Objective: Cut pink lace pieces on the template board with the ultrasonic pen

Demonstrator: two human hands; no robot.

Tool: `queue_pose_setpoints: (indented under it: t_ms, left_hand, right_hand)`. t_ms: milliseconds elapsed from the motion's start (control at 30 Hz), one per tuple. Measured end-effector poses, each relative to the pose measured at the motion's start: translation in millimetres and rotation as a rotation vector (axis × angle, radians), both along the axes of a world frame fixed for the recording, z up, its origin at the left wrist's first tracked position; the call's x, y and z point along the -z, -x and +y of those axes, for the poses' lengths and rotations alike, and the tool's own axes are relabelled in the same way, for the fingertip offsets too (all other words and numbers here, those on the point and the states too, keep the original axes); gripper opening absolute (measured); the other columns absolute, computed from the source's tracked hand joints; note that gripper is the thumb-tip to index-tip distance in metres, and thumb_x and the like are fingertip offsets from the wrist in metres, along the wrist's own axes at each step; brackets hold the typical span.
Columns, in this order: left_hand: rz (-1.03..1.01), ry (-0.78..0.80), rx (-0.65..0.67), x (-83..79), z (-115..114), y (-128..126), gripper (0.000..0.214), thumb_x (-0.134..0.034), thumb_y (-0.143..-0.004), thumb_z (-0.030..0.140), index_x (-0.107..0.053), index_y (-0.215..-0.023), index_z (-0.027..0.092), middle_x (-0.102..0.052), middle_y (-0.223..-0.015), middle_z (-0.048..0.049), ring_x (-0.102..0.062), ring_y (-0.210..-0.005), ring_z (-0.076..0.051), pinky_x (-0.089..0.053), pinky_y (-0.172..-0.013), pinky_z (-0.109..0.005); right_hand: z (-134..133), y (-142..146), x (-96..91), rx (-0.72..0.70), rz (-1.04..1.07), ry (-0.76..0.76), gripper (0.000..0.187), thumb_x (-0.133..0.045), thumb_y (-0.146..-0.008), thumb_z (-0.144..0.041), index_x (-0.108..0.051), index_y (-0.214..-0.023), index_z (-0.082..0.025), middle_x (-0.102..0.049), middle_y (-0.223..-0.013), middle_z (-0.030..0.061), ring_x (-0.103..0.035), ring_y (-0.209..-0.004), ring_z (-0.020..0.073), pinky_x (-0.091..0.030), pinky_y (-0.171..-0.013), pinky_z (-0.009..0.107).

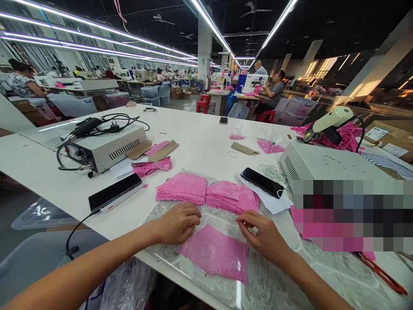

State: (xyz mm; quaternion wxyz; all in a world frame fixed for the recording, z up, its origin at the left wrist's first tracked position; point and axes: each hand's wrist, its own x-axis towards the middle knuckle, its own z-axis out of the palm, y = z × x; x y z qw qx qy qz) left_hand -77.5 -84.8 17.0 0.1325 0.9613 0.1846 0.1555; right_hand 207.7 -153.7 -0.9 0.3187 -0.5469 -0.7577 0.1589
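Note:
A pink lace fabric piece (214, 254) lies in front of me under clear, shiny plastic that looks like a bag. My left hand (180, 221) is closed with curled fingers at the plastic's upper left edge. On the opposite side, my right hand (260, 234) pinches the upper right edge between thumb and fingers. The fingertips are partly hidden. Just beyond both hands stand two neat stacks of pink lace pieces, a left stack (181, 188) and a right stack (232, 196). A grey marbled mat (274, 271) is beneath all of this.
A black phone (263, 181) and loose rubber bands (271, 173) lie right; another phone (115, 191) lies left. Grey machine boxes (109, 148) (342, 165) flank the table. Bagged pink pieces (270, 145) lie farther back. Red-handled scissors (382, 273) are near right. People sew beyond.

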Motion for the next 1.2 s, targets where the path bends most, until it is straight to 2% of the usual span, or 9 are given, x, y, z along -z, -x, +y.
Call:
queue_pose_setpoints:
  t_ms: [100,167,233,333,467,567,700,833,1200]
  left_hand:
    - [-0.007,-0.004,-0.113,3.8,26.3,-37.8,0.022,-0.046,-0.091,0.013,-0.067,-0.098,0.017,-0.068,-0.107,-0.0108,-0.062,-0.102,-0.022,-0.048,-0.095,-0.039]
    - [-0.005,0.012,-0.182,7.5,43.8,-67.4,0.018,-0.054,-0.093,0.02,-0.067,-0.105,0.016,-0.065,-0.115,-0.0127,-0.06,-0.108,-0.024,-0.048,-0.097,-0.042]
    - [0.016,0.043,-0.226,12.1,59.3,-92.9,0.019,-0.062,-0.093,0.025,-0.066,-0.108,0.015,-0.063,-0.119,-0.0119,-0.059,-0.111,-0.025,-0.048,-0.099,-0.044]
    - [0.052,0.114,-0.318,19.5,79.1,-113.3,0.026,-0.06,-0.097,0.033,-0.062,-0.115,0.015,-0.063,-0.118,-0.0087,-0.063,-0.104,-0.021,-0.054,-0.091,-0.043]
    - [0.065,0.18,-0.507,23.3,99.1,-107.4,0.03,-0.059,-0.098,0.034,-0.059,-0.121,0.015,-0.062,-0.119,-0.0092,-0.064,-0.1,-0.021,-0.056,-0.085,-0.04]
    - [0.051,0.177,-0.551,17.7,103.5,-93.9,0.031,-0.059,-0.097,0.034,-0.059,-0.122,0.015,-0.061,-0.12,-0.0095,-0.064,-0.101,-0.021,-0.056,-0.086,-0.041]
    - [0.051,0.164,-0.386,8.8,93.0,-80.9,0.026,-0.059,-0.098,0.032,-0.061,-0.117,0.015,-0.062,-0.119,-0.0088,-0.063,-0.103,-0.021,-0.055,-0.089,-0.042]
    - [0.096,0.171,-0.203,9.0,85.5,-74.6,0.023,-0.061,-0.096,0.033,-0.063,-0.111,0.014,-0.064,-0.114,-0.0079,-0.064,-0.101,-0.021,-0.054,-0.089,-0.042]
    - [0.105,0.176,-0.136,9.7,101.1,-66.0,0.024,-0.058,-0.098,0.033,-0.062,-0.113,0.015,-0.065,-0.112,-0.0076,-0.065,-0.095,-0.019,-0.056,-0.084,-0.038]
  right_hand:
    - [35.4,-10.6,7.1,0.11,-0.024,-0.004,0.022,-0.05,-0.088,-0.029,-0.07,-0.086,-0.022,-0.071,-0.085,0.0057,-0.064,-0.07,0.018,-0.051,-0.066,0.033]
    - [49.5,-14.7,10.9,0.133,-0.041,0.004,0.022,-0.051,-0.086,-0.029,-0.071,-0.086,-0.022,-0.071,-0.084,0.0054,-0.063,-0.071,0.0188,-0.05,-0.067,0.034]
    - [55.7,-16.9,13.7,0.137,-0.053,0.026,0.02,-0.053,-0.084,-0.029,-0.072,-0.085,-0.022,-0.071,-0.083,0.0047,-0.063,-0.07,0.0186,-0.05,-0.065,0.034]
    - [56.9,-19.4,16.3,0.124,-0.051,0.061,0.021,-0.053,-0.083,-0.028,-0.072,-0.086,-0.022,-0.071,-0.084,0.0045,-0.063,-0.068,0.0174,-0.05,-0.065,0.033]
    - [56.8,-22.3,17.2,0.105,-0.028,0.086,0.022,-0.051,-0.084,-0.027,-0.072,-0.087,-0.022,-0.07,-0.086,0.0047,-0.062,-0.07,0.0164,-0.05,-0.068,0.032]
    - [58.2,-22.8,16.2,0.1,-0.016,0.102,0.02,-0.053,-0.084,-0.027,-0.071,-0.086,-0.021,-0.068,-0.085,0.0045,-0.061,-0.071,0.0162,-0.05,-0.068,0.032]
    - [60.1,-21.7,14.8,0.099,-0.014,0.114,0.018,-0.054,-0.082,-0.027,-0.07,-0.085,-0.021,-0.066,-0.083,0.0042,-0.059,-0.07,0.016,-0.048,-0.067,0.032]
    - [61.5,-21.3,14.1,0.1,-0.022,0.12,0.017,-0.053,-0.081,-0.025,-0.069,-0.082,-0.021,-0.064,-0.081,0.0039,-0.058,-0.069,0.0159,-0.047,-0.066,0.032]
    - [61.2,-22.9,13.2,0.107,-0.007,0.135,0.018,-0.054,-0.08,-0.03,-0.07,-0.079,-0.022,-0.064,-0.08,0.0035,-0.058,-0.064,0.0154,-0.047,-0.063,0.031]
